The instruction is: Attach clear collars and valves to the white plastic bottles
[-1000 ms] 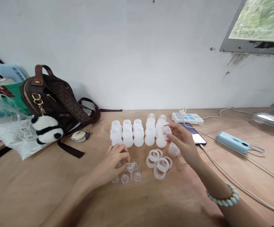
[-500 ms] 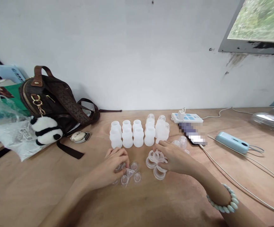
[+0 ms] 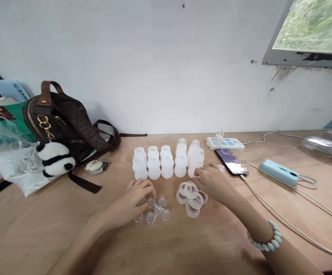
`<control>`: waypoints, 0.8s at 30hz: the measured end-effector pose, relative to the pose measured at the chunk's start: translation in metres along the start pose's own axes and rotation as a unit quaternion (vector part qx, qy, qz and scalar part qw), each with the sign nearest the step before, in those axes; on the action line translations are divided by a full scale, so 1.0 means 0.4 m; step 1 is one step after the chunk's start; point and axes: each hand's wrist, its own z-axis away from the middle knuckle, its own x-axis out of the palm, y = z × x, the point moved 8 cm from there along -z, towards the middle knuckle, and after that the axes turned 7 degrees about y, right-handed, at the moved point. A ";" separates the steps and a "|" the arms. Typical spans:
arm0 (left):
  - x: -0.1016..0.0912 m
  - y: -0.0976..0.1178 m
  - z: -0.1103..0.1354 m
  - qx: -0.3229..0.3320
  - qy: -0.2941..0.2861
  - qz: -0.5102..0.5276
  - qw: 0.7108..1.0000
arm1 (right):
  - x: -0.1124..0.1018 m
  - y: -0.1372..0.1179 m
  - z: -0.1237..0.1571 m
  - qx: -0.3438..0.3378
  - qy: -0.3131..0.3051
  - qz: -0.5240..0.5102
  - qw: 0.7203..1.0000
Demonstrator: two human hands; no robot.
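Note:
Several small white plastic bottles (image 3: 166,162) stand in two rows at the middle of the wooden table (image 3: 39,229). In front of them lie a cluster of clear rings (image 3: 190,193) and a group of small clear nipple-shaped pieces (image 3: 156,212). My left hand (image 3: 134,200) rests curled over the left side of the small clear pieces, its fingertips pinched on one of them. My right hand (image 3: 211,182) reaches between the rings and the rightmost bottle, fingers bent and touching the bottle's base.
A brown handbag (image 3: 65,122) with a panda plush (image 3: 55,159) lies at the left beside plastic bags (image 3: 13,160) and a small mouse-like device (image 3: 97,165). On the right are a power strip (image 3: 225,143), a phone (image 3: 230,162), a blue device (image 3: 279,172) and cables (image 3: 297,225).
My right hand came down from holding a clear piece up by the bottles, passed over the rings, and now sits at the rightmost bottle's base. My left hand barely moved.

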 end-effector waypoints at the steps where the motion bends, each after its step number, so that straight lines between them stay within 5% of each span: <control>1: -0.001 0.001 0.000 0.002 0.002 0.001 1.000 | 0.003 0.000 -0.001 -0.004 0.001 0.006 1.000; 10: -0.003 0.006 0.002 0.008 0.011 0.003 1.000 | 0.005 -0.007 0.000 -0.034 0.045 -0.018 0.998; 14: -0.012 0.010 0.001 -0.002 0.022 0.016 1.000 | -0.065 -0.018 -0.016 -0.030 0.130 -0.032 0.991; 19: -0.031 0.019 -0.011 0.001 0.086 0.002 0.996 | -0.158 -0.020 -0.128 -0.056 0.191 0.074 0.977; 24: -0.053 0.042 -0.012 0.059 0.192 -0.027 0.979 | -0.101 -0.015 -0.271 -0.093 0.126 0.121 0.980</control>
